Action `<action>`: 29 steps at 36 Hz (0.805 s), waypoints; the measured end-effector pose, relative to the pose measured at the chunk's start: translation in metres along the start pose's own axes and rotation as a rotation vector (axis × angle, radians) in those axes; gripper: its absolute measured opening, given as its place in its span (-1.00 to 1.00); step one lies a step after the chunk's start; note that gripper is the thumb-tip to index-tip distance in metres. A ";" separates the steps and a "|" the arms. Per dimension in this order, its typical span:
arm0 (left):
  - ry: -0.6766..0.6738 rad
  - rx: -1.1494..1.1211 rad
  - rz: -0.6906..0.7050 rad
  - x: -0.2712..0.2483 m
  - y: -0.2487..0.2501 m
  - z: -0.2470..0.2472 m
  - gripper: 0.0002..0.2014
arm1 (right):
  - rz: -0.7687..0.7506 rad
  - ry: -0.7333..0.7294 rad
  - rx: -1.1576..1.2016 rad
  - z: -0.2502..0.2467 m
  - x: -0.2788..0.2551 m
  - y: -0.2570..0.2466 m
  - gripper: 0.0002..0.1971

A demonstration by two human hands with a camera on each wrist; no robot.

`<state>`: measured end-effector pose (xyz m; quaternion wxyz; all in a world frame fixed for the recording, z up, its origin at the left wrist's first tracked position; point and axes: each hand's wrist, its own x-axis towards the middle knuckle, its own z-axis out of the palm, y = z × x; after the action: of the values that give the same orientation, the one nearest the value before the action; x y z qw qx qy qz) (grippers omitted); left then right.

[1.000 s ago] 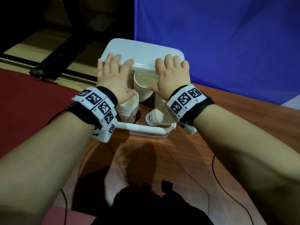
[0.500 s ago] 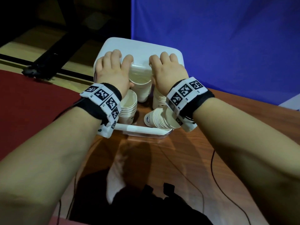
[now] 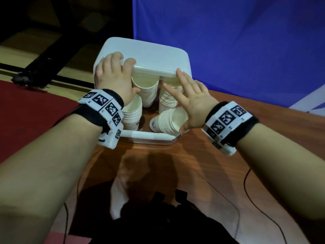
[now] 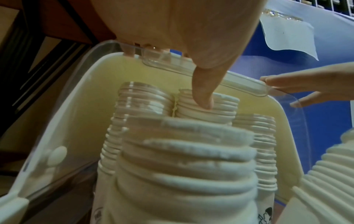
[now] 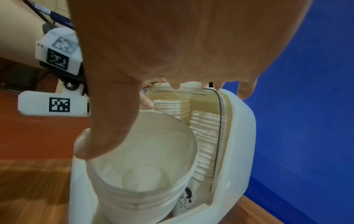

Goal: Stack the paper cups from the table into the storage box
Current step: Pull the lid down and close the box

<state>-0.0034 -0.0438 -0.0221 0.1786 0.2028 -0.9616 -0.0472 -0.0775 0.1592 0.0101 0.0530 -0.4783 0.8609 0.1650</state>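
Your left hand (image 3: 112, 76) grasps the lid (image 3: 154, 72) over four cup stacks (image 3: 131, 115) in the box (image 3: 147, 136), while your right hand (image 3: 191, 103) hovers released.

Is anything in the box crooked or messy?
Yes. The near-right cup stack leans over sideways, its open mouth facing the right hand, while the other three stacks stand upright. The lid is only half down.

White storage box (image 3: 149, 137) on wooden table (image 3: 202, 173), holding four paper cup stacks (image 3: 132, 114); lid (image 3: 146, 55) half raised, left hand (image 3: 114, 76) gripping its edge, right hand (image 3: 191, 101) spread beside it.
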 end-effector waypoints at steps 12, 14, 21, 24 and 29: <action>0.016 -0.033 0.019 -0.005 -0.002 0.002 -0.29 | -0.074 0.086 -0.201 0.014 0.000 -0.012 0.06; 0.021 -0.034 0.021 -0.005 -0.003 0.003 -0.29 | -0.089 0.171 -0.131 0.011 0.004 -0.013 -0.04; 0.038 -0.057 0.021 -0.005 -0.006 0.005 -0.30 | 0.005 0.431 0.007 0.009 0.027 -0.017 0.03; 0.035 -0.053 0.011 -0.004 -0.007 0.006 -0.33 | 0.094 0.326 0.100 0.006 0.035 -0.014 0.07; 0.028 -0.077 0.021 -0.005 -0.008 0.004 -0.34 | 0.124 0.339 0.223 0.004 0.038 -0.015 0.12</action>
<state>0.0020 -0.0488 -0.0283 0.2003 0.1860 -0.9586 -0.0795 -0.0857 0.1227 -0.0064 -0.0502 -0.4366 0.8982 -0.0113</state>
